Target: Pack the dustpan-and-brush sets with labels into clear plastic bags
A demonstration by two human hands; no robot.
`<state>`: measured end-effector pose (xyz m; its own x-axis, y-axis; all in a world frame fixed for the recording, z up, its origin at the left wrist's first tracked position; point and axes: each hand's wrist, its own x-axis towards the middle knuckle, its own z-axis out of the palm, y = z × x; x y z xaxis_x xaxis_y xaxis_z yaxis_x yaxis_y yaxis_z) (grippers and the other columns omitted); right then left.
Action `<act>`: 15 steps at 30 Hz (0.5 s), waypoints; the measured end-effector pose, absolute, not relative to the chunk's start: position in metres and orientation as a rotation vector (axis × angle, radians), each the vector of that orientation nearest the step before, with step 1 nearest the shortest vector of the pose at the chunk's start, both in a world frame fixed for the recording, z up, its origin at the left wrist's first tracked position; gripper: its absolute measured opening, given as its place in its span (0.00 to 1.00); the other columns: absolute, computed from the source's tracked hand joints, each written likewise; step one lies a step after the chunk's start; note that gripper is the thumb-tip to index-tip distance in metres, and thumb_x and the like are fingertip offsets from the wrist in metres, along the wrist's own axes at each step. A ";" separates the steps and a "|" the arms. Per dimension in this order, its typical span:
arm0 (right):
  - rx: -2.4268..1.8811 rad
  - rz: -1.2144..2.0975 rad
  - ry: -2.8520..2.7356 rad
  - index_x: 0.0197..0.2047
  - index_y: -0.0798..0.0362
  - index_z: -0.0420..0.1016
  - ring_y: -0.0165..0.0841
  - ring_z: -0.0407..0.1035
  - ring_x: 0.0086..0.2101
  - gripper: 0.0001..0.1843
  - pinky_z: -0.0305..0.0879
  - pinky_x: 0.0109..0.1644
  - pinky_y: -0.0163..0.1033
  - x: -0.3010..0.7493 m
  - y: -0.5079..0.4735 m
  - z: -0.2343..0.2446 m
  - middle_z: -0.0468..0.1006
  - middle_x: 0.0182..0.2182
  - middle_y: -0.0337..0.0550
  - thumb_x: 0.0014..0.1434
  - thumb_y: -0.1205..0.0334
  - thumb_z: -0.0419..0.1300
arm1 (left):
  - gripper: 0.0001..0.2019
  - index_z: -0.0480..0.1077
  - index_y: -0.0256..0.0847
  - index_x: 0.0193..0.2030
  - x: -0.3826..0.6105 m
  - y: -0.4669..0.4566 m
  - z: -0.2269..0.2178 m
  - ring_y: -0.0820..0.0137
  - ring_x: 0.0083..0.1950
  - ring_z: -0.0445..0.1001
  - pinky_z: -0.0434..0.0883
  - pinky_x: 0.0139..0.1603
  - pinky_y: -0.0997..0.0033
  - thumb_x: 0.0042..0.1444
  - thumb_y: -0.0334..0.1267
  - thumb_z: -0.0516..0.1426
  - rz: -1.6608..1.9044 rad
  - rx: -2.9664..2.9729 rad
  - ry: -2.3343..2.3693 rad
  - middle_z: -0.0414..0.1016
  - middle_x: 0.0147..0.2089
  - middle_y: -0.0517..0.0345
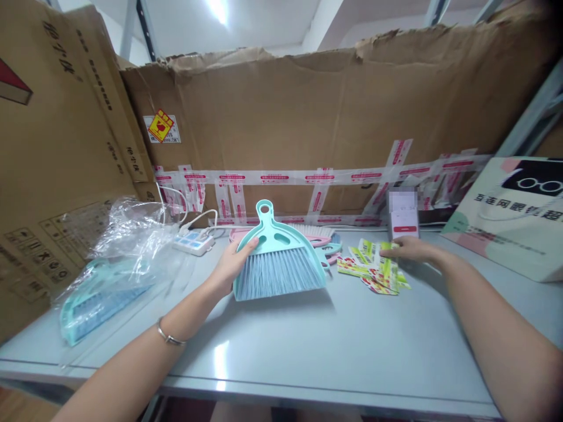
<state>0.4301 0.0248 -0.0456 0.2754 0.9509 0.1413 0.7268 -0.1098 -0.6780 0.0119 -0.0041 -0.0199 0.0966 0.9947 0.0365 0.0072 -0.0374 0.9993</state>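
Note:
My left hand [231, 264] grips the left edge of a teal mini dustpan and brush set [279, 255], holding it tilted up off the grey table [308, 346]. Behind it lie more pink and teal sets [323, 241]. My right hand [407, 250] rests on a loose pile of green, yellow and red printed cards [373, 271], fingers pressed on the top one.
Clear plastic bags with another teal set [103, 293] lie at the left. A white power strip [193, 240] and a small white device [402, 215] stand at the back. Taped cardboard walls [308, 123] enclose the table; a printed bag [510, 217] leans at the right.

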 end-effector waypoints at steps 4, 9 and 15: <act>-1.768 0.599 -1.562 0.27 0.50 0.72 0.31 0.59 0.19 0.18 0.55 0.24 0.41 0.396 -0.012 0.003 0.67 0.17 0.42 0.43 0.44 0.66 | 0.23 0.74 0.40 0.46 0.015 -0.007 -0.020 0.58 0.51 0.74 0.69 0.46 0.66 0.47 0.52 0.62 1.198 1.241 1.104 0.77 0.48 0.50; -0.925 1.092 -1.512 0.29 0.48 0.63 0.24 0.55 0.12 0.23 0.50 0.17 0.33 0.287 -0.052 0.035 0.67 0.16 0.32 0.40 0.42 0.67 | 0.24 0.74 0.40 0.46 0.021 -0.009 -0.021 0.58 0.48 0.75 0.70 0.45 0.65 0.47 0.53 0.62 1.229 1.183 1.066 0.78 0.45 0.52; -1.031 1.287 -1.535 0.33 0.50 0.63 0.27 0.67 0.18 0.20 0.55 0.17 0.30 0.207 -0.042 0.003 0.72 0.18 0.35 0.47 0.47 0.64 | 0.24 0.74 0.37 0.42 0.025 -0.010 -0.023 0.61 0.43 0.77 0.71 0.44 0.66 0.48 0.57 0.60 1.289 1.156 0.969 0.80 0.41 0.51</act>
